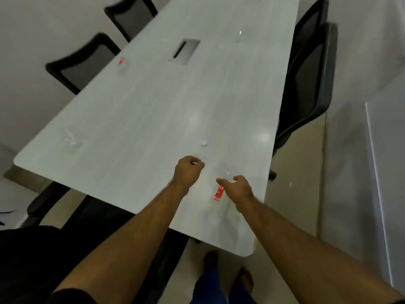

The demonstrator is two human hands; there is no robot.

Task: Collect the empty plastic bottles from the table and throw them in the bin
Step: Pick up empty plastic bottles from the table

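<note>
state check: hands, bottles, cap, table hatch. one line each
left hand: closed in a fist above the table, contents not visible
right hand: open, fingers curled at the near bottle, no full grip
near bottle: lying down, red label, on the table
far bottle: red label, blurred, pose unclear
loose cap: alone on the table
table hatch: flap partly open

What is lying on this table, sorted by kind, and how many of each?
Clear bottles with a red label: 2 (the other at the far left edge)
Clear bottles with no label showing: 2 (the other far right)
Loose white cap: 1
Total: 5 on the table. The picture is blurred, so fainter pieces farther back may be missed.
</note>
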